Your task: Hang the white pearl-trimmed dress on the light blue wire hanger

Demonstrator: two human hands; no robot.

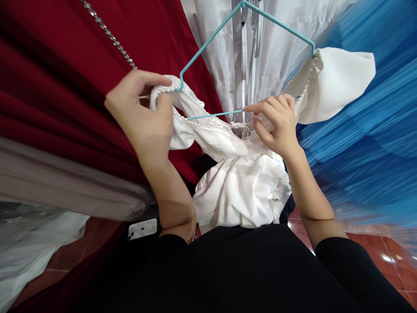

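My left hand (pixel 143 117) raised, fingers curled in a pinch; right hand (pixel 276 124) raised, fingertips pinched; both forearms bare.

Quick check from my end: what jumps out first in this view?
A white pearl-trimmed garment draped on a turquoise wire hanger at centre. The left hand pinches its strap at the hanger's left end; the right hand grips the bottom bar. Red fabric hangs left, blue fabric right.

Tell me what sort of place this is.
Probably a dress shop or garment storeroom: a white garment with beaded trim hangs on a teal wire hanger, packed between a red gown and blue tulle, with more pale fabric behind.
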